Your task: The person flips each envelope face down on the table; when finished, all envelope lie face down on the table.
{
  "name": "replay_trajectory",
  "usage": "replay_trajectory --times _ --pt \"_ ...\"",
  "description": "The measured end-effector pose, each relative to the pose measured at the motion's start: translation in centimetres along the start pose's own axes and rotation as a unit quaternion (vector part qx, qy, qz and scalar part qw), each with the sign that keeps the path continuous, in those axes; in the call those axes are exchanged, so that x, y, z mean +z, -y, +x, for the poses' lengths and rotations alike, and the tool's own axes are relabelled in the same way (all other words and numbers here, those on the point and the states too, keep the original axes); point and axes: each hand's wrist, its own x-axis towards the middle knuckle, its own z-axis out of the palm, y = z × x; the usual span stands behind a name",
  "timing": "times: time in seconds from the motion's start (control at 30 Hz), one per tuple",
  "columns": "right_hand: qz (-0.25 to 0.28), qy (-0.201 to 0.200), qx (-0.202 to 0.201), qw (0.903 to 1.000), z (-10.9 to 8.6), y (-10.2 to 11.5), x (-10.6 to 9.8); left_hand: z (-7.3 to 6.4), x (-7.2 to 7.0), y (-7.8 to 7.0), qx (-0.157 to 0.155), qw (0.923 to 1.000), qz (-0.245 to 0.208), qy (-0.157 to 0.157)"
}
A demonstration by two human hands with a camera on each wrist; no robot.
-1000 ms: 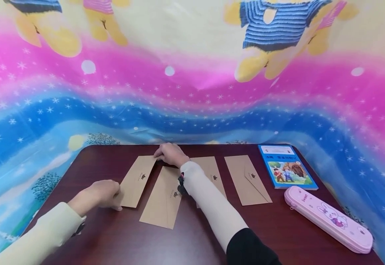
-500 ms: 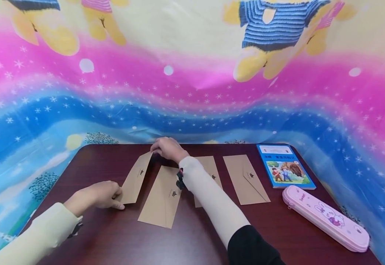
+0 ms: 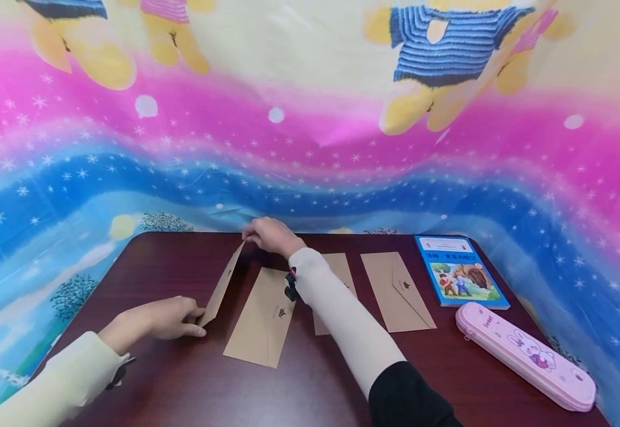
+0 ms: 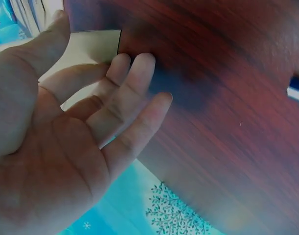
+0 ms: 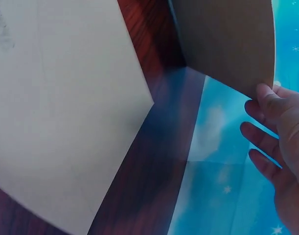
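Note:
My right hand (image 3: pixel 274 234) pinches the far corner of a brown paper envelope (image 3: pixel 224 283) between thumb and forefinger. That envelope stands on its long edge, tilted up from the table, its plain underside (image 5: pixel 227 39) showing in the right wrist view. At its near end is my left hand (image 3: pixel 162 317), fingers loosely bent and thumb apart in the left wrist view; the envelope (image 4: pixel 96 45) shows behind the fingers. A second envelope (image 3: pixel 258 326) with a small crown print lies flat beside it. The third envelope (image 3: pixel 335 267) is partly hidden by my right forearm.
A fourth envelope (image 3: pixel 395 290), flap side up, lies further right. Beyond it are a blue picture book (image 3: pixel 461 273) and a pink pencil case (image 3: pixel 525 356) near the right edge. The dark red table (image 3: pixel 181 385) backs onto a printed cloth (image 3: pixel 315 142).
The leftmost envelope has gone from lying flat to standing tilted on its long edge, its far end raised by my right hand. My left hand has shifted slightly right with its near end.

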Motion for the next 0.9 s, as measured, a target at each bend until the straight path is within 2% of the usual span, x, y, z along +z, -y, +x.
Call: replay_trajectory --times 0.27,0.4,0.5,0.6,0.73,0.9 --pt "0.066 0.009 0.001 0.9978 0.04 0.80 -0.47 -0.18 0.40 -0.58 -0.001 0.9999 -0.013 -0.002" --pt "0.108 0.003 -0.009 0.9942 0.02 0.96 -0.50 -0.27 0.50 -0.55 0.005 0.9997 -0.024 -0.006" --pt "0.126 -0.006 -0.009 0.9920 -0.08 0.91 -0.40 -0.26 0.59 -0.49 0.025 0.9994 -0.019 -0.016" --pt "0.118 -0.017 -0.012 0.9928 -0.15 0.72 -0.28 -0.19 0.67 -0.52 0.042 0.9981 -0.005 -0.045" --pt "0.075 -0.028 -0.022 0.9965 -0.02 0.43 -0.13 -0.02 0.85 -0.52 0.053 0.9948 0.016 -0.086" --pt "0.027 -0.025 -0.028 0.9989 0.22 0.27 -0.12 -0.11 0.76 -0.48 0.057 0.9937 0.008 -0.096"
